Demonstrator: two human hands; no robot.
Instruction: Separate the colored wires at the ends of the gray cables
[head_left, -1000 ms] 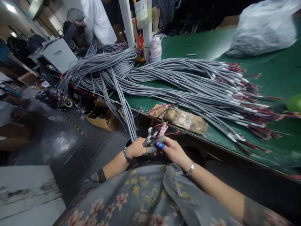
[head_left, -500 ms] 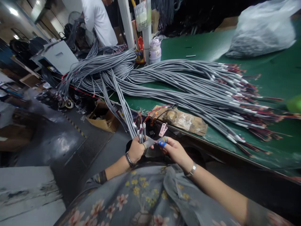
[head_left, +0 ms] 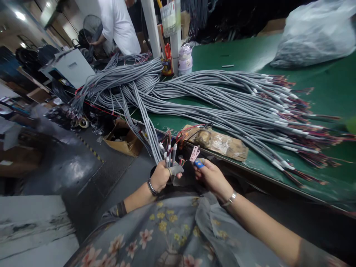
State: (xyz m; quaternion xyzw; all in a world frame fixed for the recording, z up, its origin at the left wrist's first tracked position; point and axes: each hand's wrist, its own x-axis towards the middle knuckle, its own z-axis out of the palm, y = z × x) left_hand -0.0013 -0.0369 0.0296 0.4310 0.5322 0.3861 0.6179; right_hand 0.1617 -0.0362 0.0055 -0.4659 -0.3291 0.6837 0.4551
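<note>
My left hand (head_left: 161,177) is closed around several grey cables (head_left: 147,128), whose white-banded ends stick up above the fist with thin coloured wires fanning out. A grey wrap covers its thumb. My right hand (head_left: 214,181) is a short way to the right, its fingers pinched together. A blue band (head_left: 198,164) is wrapped on one of its digits. Whatever might lie between those fingertips is hidden. Just behind them is a pink clip (head_left: 194,153), seemingly apart from the hand, by the bench edge.
A large bundle of grey cables (head_left: 194,105) stretches over the green bench (head_left: 314,79), stripped ends to the right. A worn board (head_left: 219,142) lies at the front edge. A plastic bag (head_left: 317,35), a lilac bottle (head_left: 185,59) and a co-worker (head_left: 121,27) are farther back.
My right hand has drawn away to the right from my left hand, and a gap now separates them. The left hand keeps its hold on the cables.
</note>
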